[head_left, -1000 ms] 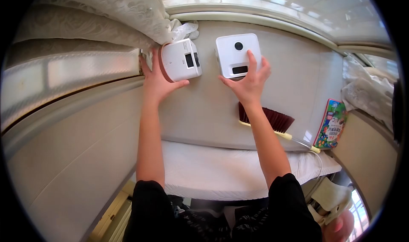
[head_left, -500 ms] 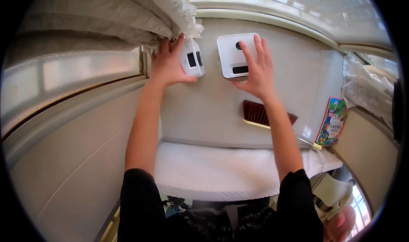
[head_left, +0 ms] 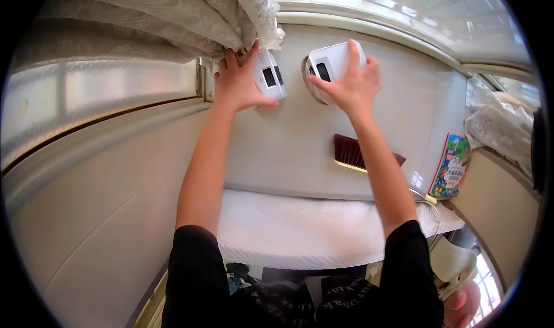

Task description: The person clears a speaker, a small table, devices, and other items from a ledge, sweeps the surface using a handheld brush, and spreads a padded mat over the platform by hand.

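Note:
My left hand (head_left: 238, 87) reaches over a small white device with a black display (head_left: 269, 91), thumb at its near edge and fingers on the far side by the curtain. To the right, my right hand (head_left: 356, 87) grips a white box-shaped device (head_left: 333, 55) with rounded corners and a dark window. Its thumb rests by the window and its fingers lie over the right side. This box is turned and looks tilted, showing a greyish side at the left. Below my right hand is a brush with dark red bristles (head_left: 349, 152), partly hidden by my forearm.
The pale ledge (head_left: 283, 155) is bordered by a window frame at the back. A lace curtain (head_left: 156, 16) hangs at the left. A colourful booklet (head_left: 451, 165) lies at the right, near a plastic bag (head_left: 499, 123). White quilted fabric (head_left: 300, 227) covers the front.
My right hand has turned and tilted the white box, hiding its black circle and moving it slightly right. My left hand stays on the small device; the whole view has shifted slightly.

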`<control>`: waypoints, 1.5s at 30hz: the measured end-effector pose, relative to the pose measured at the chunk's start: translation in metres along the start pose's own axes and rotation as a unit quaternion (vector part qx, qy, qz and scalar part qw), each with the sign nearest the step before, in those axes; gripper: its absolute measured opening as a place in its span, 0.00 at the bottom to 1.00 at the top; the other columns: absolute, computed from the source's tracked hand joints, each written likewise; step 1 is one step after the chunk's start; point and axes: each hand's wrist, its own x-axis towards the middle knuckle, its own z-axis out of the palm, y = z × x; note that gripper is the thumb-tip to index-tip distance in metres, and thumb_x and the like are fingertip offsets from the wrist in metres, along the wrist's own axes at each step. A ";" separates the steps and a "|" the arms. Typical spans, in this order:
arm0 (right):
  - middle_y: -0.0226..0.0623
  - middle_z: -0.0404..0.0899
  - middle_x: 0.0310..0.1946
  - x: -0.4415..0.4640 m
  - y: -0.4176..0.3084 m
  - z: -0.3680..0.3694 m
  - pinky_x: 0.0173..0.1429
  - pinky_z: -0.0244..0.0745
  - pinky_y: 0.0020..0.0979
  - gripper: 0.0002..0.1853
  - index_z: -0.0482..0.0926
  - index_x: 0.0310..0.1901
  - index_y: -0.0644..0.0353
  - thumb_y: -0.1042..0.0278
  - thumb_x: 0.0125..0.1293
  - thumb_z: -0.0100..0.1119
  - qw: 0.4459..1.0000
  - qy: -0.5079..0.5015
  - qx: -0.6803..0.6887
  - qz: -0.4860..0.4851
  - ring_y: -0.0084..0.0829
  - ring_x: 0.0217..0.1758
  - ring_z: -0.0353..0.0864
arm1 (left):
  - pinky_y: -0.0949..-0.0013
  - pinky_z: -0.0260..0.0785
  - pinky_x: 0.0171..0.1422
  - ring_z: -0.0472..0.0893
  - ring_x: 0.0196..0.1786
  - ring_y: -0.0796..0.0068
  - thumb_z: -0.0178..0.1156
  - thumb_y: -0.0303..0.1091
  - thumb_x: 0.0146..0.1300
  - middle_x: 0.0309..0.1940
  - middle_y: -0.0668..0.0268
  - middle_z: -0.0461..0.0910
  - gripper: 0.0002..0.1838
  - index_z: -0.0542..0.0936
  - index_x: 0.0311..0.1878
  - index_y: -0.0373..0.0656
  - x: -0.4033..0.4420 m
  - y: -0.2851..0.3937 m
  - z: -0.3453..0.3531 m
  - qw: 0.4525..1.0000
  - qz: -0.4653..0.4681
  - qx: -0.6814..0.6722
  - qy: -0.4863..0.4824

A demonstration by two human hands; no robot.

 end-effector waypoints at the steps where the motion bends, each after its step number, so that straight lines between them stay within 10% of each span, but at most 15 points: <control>1: 0.51 0.60 0.65 -0.003 0.000 0.006 0.69 0.61 0.52 0.63 0.66 0.76 0.46 0.25 0.38 0.78 0.998 0.032 -0.007 0.051 0.52 0.69 0.63 | 0.40 0.66 0.72 0.60 0.77 0.37 0.83 0.62 0.24 0.79 0.43 0.50 0.77 0.53 0.84 0.68 0.002 0.002 0.002 1.000 -0.007 -0.007 0.003; 5: 0.53 0.57 0.68 -0.008 0.020 0.004 0.74 0.58 0.60 0.68 0.62 0.78 0.55 0.29 0.36 0.82 0.986 -0.028 0.150 0.071 0.53 0.73 0.60 | 0.44 0.64 0.75 0.62 0.76 0.34 0.82 0.68 0.24 0.78 0.39 0.52 0.78 0.53 0.85 0.62 -0.006 0.013 0.006 0.997 -0.066 -0.001 0.026; 14: 0.51 0.61 0.69 0.032 0.044 -0.027 0.79 0.57 0.58 0.61 0.64 0.76 0.26 0.55 0.33 0.84 0.946 -0.118 0.007 -0.303 0.55 0.75 0.60 | 0.38 0.62 0.72 0.66 0.70 0.33 0.80 0.66 0.31 0.77 0.40 0.53 0.70 0.58 0.83 0.65 -0.059 0.025 0.022 0.990 -0.047 0.052 0.119; 31: 0.56 0.58 0.65 -0.094 -0.104 0.041 0.68 0.61 0.54 0.62 0.63 0.77 0.35 0.38 0.36 0.84 0.990 0.055 0.065 0.108 0.57 0.67 0.61 | 0.39 0.63 0.70 0.66 0.70 0.33 0.79 0.62 0.33 0.67 0.32 0.64 0.63 0.66 0.79 0.60 -0.054 -0.025 0.043 0.955 -0.088 -0.035 0.282; 40: 0.59 0.51 0.78 -0.070 -0.032 0.002 0.77 0.62 0.55 0.69 0.60 0.80 0.33 0.52 0.28 0.88 0.959 -0.140 0.207 -0.131 0.63 0.79 0.57 | 0.36 0.57 0.78 0.61 0.75 0.25 0.80 0.58 0.35 0.73 0.26 0.57 0.66 0.60 0.82 0.54 -0.058 -0.056 0.032 0.982 0.016 -0.016 0.187; 45: 0.50 0.53 0.80 -0.037 -0.041 -0.010 0.79 0.58 0.57 0.67 0.60 0.80 0.27 0.57 0.30 0.85 0.936 -0.165 0.050 -0.306 0.58 0.84 0.50 | 0.39 0.55 0.77 0.60 0.76 0.31 0.80 0.55 0.34 0.72 0.25 0.58 0.67 0.59 0.82 0.53 -0.059 -0.054 0.034 0.980 -0.007 -0.061 0.189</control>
